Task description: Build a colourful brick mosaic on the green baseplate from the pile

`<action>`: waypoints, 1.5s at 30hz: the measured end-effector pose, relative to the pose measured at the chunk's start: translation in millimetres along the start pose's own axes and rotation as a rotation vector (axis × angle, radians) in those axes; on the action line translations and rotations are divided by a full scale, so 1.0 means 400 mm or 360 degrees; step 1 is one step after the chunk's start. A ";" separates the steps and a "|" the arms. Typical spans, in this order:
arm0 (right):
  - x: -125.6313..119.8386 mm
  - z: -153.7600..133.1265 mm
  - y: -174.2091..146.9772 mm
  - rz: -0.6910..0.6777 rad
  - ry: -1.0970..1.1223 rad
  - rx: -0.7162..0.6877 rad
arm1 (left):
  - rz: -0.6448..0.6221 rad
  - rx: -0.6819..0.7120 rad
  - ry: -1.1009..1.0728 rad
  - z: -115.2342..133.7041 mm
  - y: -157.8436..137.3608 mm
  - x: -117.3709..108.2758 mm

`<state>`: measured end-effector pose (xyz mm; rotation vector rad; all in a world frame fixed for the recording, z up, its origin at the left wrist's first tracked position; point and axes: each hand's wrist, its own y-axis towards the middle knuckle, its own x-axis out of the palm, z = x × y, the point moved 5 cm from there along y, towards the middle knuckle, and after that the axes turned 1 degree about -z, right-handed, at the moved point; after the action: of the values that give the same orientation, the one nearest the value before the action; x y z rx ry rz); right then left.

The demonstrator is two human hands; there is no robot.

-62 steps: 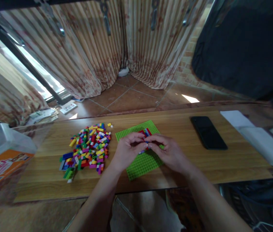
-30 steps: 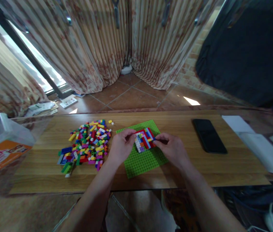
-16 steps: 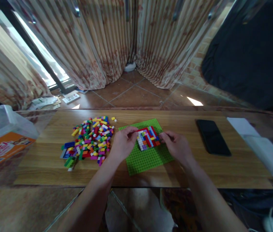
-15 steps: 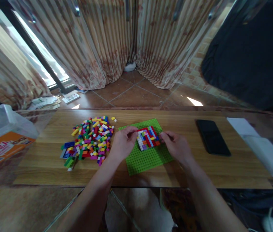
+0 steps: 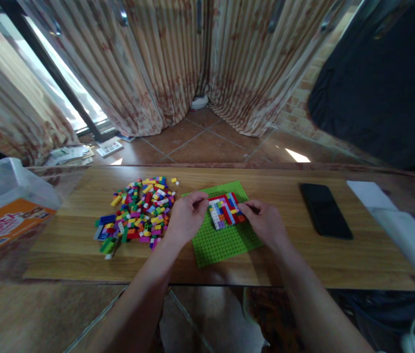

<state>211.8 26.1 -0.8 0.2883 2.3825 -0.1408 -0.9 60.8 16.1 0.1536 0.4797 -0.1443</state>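
The left hand (image 5: 187,218) is held in a narrow pinch at the left edge of a red-bordered toy-brick mosaic (image 5: 226,211). The right hand (image 5: 268,223) is likewise narrowed, its fingertips placed at the mosaic's right edge. Whether a brick is gripped by either cannot be told at this size. The mosaic is set on the far half of a green studded baseplate (image 5: 215,250). To the left of the baseplate, loose toy bricks (image 5: 141,211) are heaped on the wooden table (image 5: 296,267); to its right, a black smartphone (image 5: 325,211) is laid. Edge bricks could be knocked loose if pressed unevenly, and the baseplate could be slid if pushed from one side only. Earlier, the mosaic was largely covered by both hands brought together; now it is exposed between them.
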 end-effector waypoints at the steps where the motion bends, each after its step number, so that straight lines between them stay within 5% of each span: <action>1: 0.001 -0.001 -0.001 0.0003 0.0010 -0.0017 | 0.0000 -0.0003 -0.0004 0.000 0.000 -0.002; 9: 0.012 -0.017 -0.019 0.0024 -0.0112 -0.0112 | 0.0104 0.0063 0.0150 -0.007 0.011 -0.041; 18: 0.008 0.007 -0.006 -0.0041 -0.0074 -0.0105 | 0.0396 -0.0070 0.1166 -0.052 0.067 -0.182; 39: 0.006 0.003 -0.013 -0.0076 -0.0148 -0.0098 | 0.0278 -0.0088 0.1471 -0.105 0.132 -0.132; 45: -0.006 -0.005 -0.007 0.0019 -0.0006 -0.0067 | 0.0289 -0.0086 0.1407 -0.072 0.122 -0.156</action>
<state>211.5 23.2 2.4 0.2820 2.3768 -0.0859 -59.9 119.9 25.7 0.2045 1.3443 0.1284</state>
